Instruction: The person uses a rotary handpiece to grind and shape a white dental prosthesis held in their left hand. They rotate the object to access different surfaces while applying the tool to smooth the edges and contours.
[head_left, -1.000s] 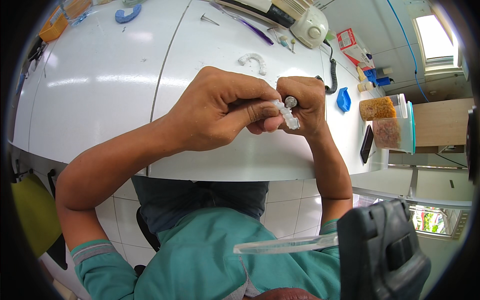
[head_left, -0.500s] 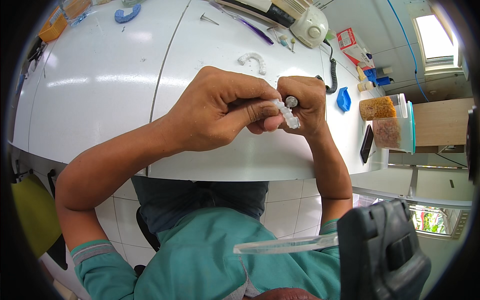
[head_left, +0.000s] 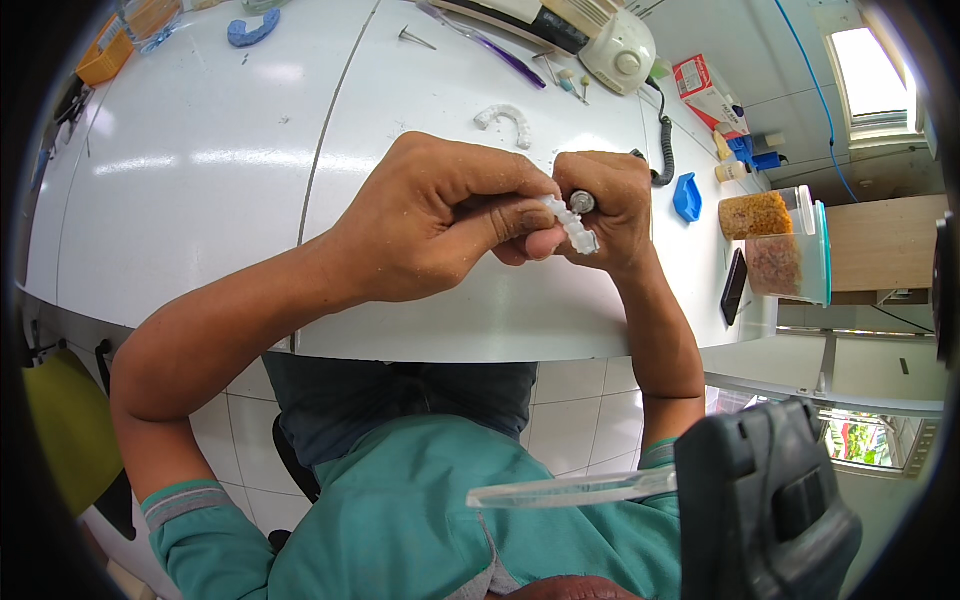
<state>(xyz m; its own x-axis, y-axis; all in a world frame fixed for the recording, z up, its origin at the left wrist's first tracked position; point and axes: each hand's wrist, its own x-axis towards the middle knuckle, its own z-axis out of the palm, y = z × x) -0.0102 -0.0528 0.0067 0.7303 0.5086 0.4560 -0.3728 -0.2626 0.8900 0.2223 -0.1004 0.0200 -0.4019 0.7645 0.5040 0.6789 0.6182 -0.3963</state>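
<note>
Watching the head cam from my end, I see a small white arch-shaped piece (head_left: pixel 580 234) above the near half of the table, just R of centre, btwn the two hands. L hand (head_left: pixel 450 222) has it pinched at its L end btwn thumb and bent fingers; the R end sticks out free. R hand (head_left: pixel 613 205) is fisted round a metal-ended tool (head_left: pixel 581 202), round end facing me, right beside the piece. Can't tell if tool and piece touch, or what the tool's far end is like.

Step in hand, I'd judge: working the piece's edge w/ the tool. Next move prob. calls for a firm L pinch, small turns of the piece, and L fingertips kept clear of the tool.

Further out, a whitish arch (head_left: pixel 508 122) lies on the white table (head_left: pixel 200 230) just far of the hands. Blue tray-like piece (head_left: pixel 687 198) sits to the R, dark phone (head_left: pixel 734 288) nearer. Far side: purple-handled tool (head_left: pixel 512 60), cream machine (head_left: pixel 620 62) w/ coiled cord (head_left: pixel 665 155). Blue arch (head_left: pixel 253 30) is way off far L.
</note>
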